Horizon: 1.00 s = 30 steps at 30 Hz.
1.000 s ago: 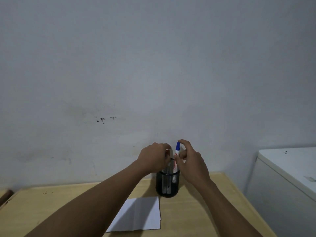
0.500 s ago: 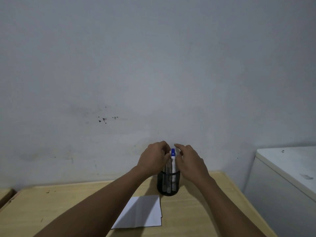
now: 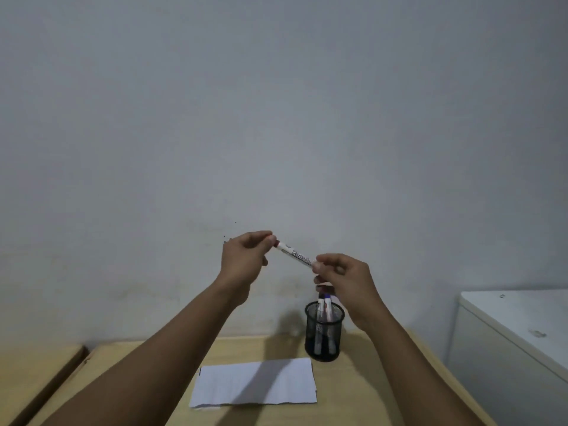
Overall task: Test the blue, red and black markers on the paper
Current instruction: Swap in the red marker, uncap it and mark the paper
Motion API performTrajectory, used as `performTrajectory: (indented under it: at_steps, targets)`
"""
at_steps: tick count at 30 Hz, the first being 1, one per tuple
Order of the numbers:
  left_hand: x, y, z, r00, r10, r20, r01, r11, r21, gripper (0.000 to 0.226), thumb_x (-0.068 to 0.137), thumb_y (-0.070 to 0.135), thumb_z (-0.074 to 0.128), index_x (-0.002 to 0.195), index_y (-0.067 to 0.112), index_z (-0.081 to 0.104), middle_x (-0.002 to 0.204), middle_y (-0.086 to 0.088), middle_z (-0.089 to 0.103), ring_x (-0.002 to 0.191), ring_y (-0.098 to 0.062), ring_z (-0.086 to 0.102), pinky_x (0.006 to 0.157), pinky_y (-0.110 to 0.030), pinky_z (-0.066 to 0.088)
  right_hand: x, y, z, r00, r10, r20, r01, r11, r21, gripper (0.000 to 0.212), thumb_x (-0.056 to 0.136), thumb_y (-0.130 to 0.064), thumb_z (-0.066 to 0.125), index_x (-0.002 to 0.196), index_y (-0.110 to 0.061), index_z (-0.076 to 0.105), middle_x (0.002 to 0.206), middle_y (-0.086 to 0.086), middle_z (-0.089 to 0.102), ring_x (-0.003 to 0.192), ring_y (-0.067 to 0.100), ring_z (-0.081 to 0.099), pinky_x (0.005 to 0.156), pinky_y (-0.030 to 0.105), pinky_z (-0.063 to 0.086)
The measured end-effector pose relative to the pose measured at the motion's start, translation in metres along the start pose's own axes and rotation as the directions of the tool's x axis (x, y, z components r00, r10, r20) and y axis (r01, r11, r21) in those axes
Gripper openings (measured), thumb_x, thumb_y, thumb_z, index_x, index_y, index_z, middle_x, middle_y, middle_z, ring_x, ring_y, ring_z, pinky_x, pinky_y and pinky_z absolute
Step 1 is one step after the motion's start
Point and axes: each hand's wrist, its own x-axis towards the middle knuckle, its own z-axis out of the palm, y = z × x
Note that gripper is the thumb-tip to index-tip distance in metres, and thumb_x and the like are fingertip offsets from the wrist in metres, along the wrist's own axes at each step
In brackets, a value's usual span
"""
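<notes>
Both my hands hold one white-barrelled marker (image 3: 295, 255) in the air above the table, tilted down to the right. My left hand (image 3: 246, 256) pinches its upper left end, where a red cap shows. My right hand (image 3: 345, 276) grips the lower right end. Below my right hand stands a black mesh pen cup (image 3: 323, 333) with two markers in it, one with a blue cap (image 3: 327, 298). A white sheet of paper (image 3: 255, 383) lies flat on the wooden table (image 3: 362, 392) in front of the cup.
A white cabinet or appliance (image 3: 516, 327) stands to the right of the table. A second wooden surface (image 3: 30, 373) adjoins at the left. A plain grey wall rises right behind the table.
Both hands were at the cup's rim among the markers; now they have risen with one marker pulled out and held between them. The view has shifted, so the cup sits further right.
</notes>
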Motion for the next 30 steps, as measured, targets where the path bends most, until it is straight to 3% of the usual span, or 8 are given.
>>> performTrajectory:
  at_steps: [3,5,9,15,20,24,28,30]
  targets:
    - [-0.015,0.005,-0.027,0.998,-0.067,0.002,0.067,0.998,0.000,0.017,0.084,0.021,0.075,0.101,0.016,0.076,0.082,0.004,0.071,0.063,-0.015,0.048,0.051,-0.026,0.035,-0.014,-0.016,0.028,0.996,0.092,-0.014,-0.074,0.874,0.480,0.015,0.089,-0.002,0.072,0.103,0.003,0.070,0.080,0.010,0.068,0.065,0.015,0.068,0.066,0.026,0.062]
    - [-0.027,0.005,-0.040,0.997,-0.080,0.024,0.080,0.997,0.008,0.017,0.084,0.023,0.076,0.100,0.018,0.077,0.086,0.001,0.070,0.066,-0.016,0.049,0.054,-0.028,0.036,-0.025,-0.019,0.050,0.990,0.138,0.040,-0.134,0.785,0.604,0.005,0.088,-0.003,0.072,0.092,0.000,0.072,0.077,0.008,0.070,0.064,0.014,0.069,0.063,0.025,0.061]
    - [-0.050,0.004,-0.058,0.991,-0.131,0.027,0.132,0.990,-0.042,0.018,0.084,0.024,0.075,0.101,0.017,0.076,0.089,0.000,0.073,0.070,-0.018,0.050,0.058,-0.031,0.038,-0.049,-0.018,0.088,0.981,0.148,0.125,-0.193,0.812,0.550,0.007,0.089,-0.007,0.073,0.089,0.000,0.072,0.074,0.010,0.070,0.064,0.017,0.067,0.063,0.025,0.061]
    - [-0.063,0.002,-0.086,0.968,-0.249,-0.029,0.241,0.955,-0.173,0.018,0.086,0.025,0.073,0.099,0.014,0.076,0.084,0.005,0.076,0.076,-0.019,0.046,0.063,-0.032,0.038,-0.068,-0.011,0.119,0.982,0.123,0.140,-0.179,0.830,0.527,0.005,0.091,0.001,0.069,0.087,0.001,0.072,0.075,0.011,0.074,0.067,0.020,0.073,0.073,0.029,0.064]
    - [-0.061,-0.002,-0.097,0.959,-0.269,-0.093,0.252,0.954,-0.160,0.015,0.086,0.022,0.073,0.096,0.011,0.076,0.085,0.001,0.076,0.073,-0.019,0.045,0.059,-0.030,0.037,-0.068,0.002,0.133,0.984,0.091,0.150,-0.156,0.848,0.507,0.005,0.092,-0.001,0.068,0.094,0.001,0.072,0.084,0.014,0.074,0.074,0.022,0.073,0.079,0.030,0.063]
    - [-0.051,-0.012,-0.107,0.961,-0.256,-0.108,0.248,0.965,-0.083,0.012,0.084,0.024,0.075,0.088,0.012,0.077,0.075,0.004,0.075,0.069,-0.018,0.045,0.058,-0.028,0.038,-0.066,0.019,0.136,0.981,0.075,0.177,-0.155,0.852,0.501,0.011,0.091,0.000,0.067,0.100,0.002,0.071,0.090,0.015,0.076,0.081,0.022,0.074,0.083,0.030,0.063]
    - [-0.042,-0.025,-0.118,0.943,-0.304,-0.134,0.296,0.952,-0.077,0.023,0.083,0.029,0.076,0.090,0.007,0.077,0.078,-0.001,0.076,0.069,-0.018,0.049,0.060,-0.030,0.042,-0.064,0.034,0.138,0.967,0.018,0.254,-0.127,0.898,0.421,0.034,0.070,-0.014,0.083,0.101,-0.002,0.075,0.102,0.015,0.078,0.098,0.022,0.073,0.094,0.031,0.059]
    - [-0.038,-0.032,-0.123,0.927,-0.341,-0.158,0.335,0.940,-0.064,0.024,0.083,0.031,0.075,0.087,0.007,0.077,0.079,-0.002,0.076,0.068,-0.018,0.048,0.058,-0.030,0.039,-0.060,0.042,0.137,0.959,0.016,0.283,-0.123,0.922,0.366,0.024,0.077,-0.008,0.079,0.101,-0.005,0.077,0.108,0.013,0.078,0.105,0.023,0.071,0.098,0.034,0.056]
